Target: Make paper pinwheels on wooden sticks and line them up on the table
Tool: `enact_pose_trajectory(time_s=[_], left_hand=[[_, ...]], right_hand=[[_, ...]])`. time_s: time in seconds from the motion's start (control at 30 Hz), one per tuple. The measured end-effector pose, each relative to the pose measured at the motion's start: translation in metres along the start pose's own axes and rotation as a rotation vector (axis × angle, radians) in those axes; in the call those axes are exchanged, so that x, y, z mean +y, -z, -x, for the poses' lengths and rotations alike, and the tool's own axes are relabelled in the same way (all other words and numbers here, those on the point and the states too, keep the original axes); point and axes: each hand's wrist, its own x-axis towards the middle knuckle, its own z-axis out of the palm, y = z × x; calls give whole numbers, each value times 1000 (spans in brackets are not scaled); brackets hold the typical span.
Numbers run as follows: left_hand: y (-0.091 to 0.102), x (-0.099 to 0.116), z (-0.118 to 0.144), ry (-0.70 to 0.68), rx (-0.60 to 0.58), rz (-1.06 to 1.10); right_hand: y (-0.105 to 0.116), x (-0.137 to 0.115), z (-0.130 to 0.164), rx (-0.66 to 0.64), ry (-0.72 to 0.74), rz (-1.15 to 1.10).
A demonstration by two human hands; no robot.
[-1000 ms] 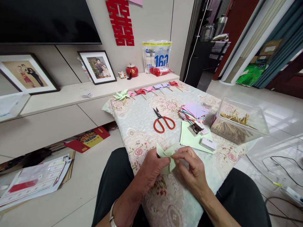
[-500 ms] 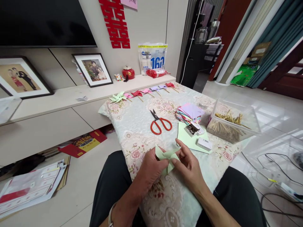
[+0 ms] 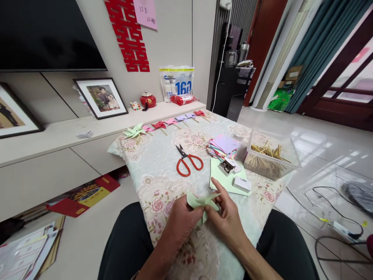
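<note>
Over by the white cabinet [image 3: 46, 143], a TV [image 3: 46, 37] above it, stands the cloth-covered desk [image 3: 159, 155]; above the near end, left hand [image 3: 181, 218] and right hand [image 3: 226, 217] angle inward, both pinching the green paper [image 3: 192, 200], thumbs close together

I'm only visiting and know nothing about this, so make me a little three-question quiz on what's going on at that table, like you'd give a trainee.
1. What do the left hand and right hand both hold?
A. a strip of ribbon
B. folded pale green paper
C. a glue bottle

2. True or false: the scissors lie on the flowered tablecloth, apart from both hands.

3. Fill in the missing word: the clear plastic tub holds a bunch of thin ____.

Key:
1. B
2. True
3. sticks
</note>
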Motion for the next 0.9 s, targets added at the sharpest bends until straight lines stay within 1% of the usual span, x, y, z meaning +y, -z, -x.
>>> enact_pose_trajectory(time_s=[0.1,0.17,0.23,0.3,0.37,0.47,0.53,0.57,0.63,0.7,0.77,0.83,0.9], left_hand=[[1,2,-1,-19,1,-43],[2,3,-3,-20,11,-33],[1,4,-7,-15,9,57],[-2,6,-14,-5,2,196],[-7,9,-25,-8,27,340],[-19,11,-45,-44,102,552],[-25,9,-57,-39,148,628],[-27,7,-61,-40,173,651],[-29,2,-66,-30,196,659],[-28,-3,-68,-39,187,644],[-26,-8,-68,-62,169,630],[-25,-11,-68,-72,162,617],[-24,-12,-70,-70,162,603]], right_hand=[[-1,0,-2,2,25,13],[2,-2,-5,7,66,35],[10,-6,-11,16,131,60],[23,-12,-22,44,200,111],[39,-19,-38,102,268,225],[65,-28,-67,173,365,450],[77,-30,-87,187,399,635],[81,-31,-96,171,393,731],[86,-30,-110,77,351,881],[85,-28,-120,-50,279,990],[84,-25,-126,-143,214,1058],[83,-20,-129,-178,170,1090],[85,-15,-131,-178,142,1091]])
